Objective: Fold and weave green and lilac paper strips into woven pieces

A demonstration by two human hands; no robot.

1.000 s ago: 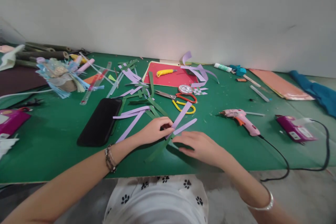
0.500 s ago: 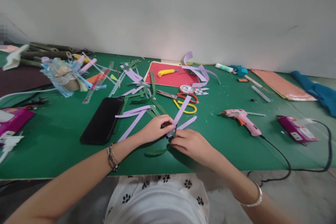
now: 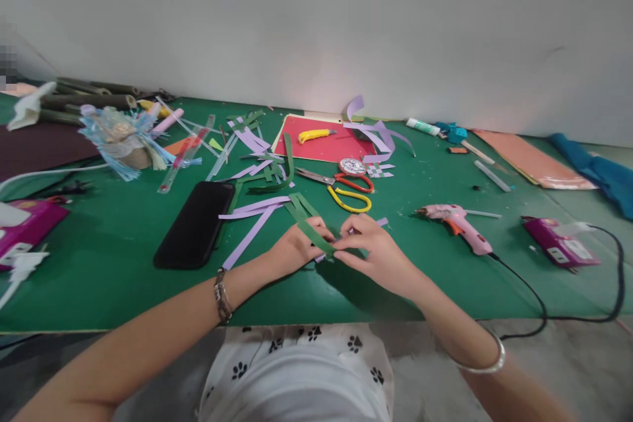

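Near the table's front edge, my left hand (image 3: 299, 245) is closed on a small bundle of paper strips, its fingertips mostly hidden. A green paper strip (image 3: 316, 237) crosses over its fingers. The lower end of that strip is pinched between the thumb and a finger of my right hand (image 3: 383, 256). Purple paper (image 3: 382, 221) peeks out behind my right hand. Other purple strips (image 3: 254, 207) and green strips (image 3: 297, 204) lie just beyond my left hand. Scissors (image 3: 349, 200) with red and yellow handles rest past both hands.
A black phone (image 3: 195, 225) lies left of my hands. To the right are a pink glue gun (image 3: 455, 221) with a trailing cord and a purple power strip (image 3: 561, 241). Behind sit red paper (image 3: 297, 148), a yellow cutter (image 3: 316, 136), a ruler (image 3: 186, 155) and a woven bundle (image 3: 128, 138).
The green strip has swung from below my hands to across my left fingers. My right hand has lifted and opened out somewhat. The upright purple strip no longer stands up between the hands.
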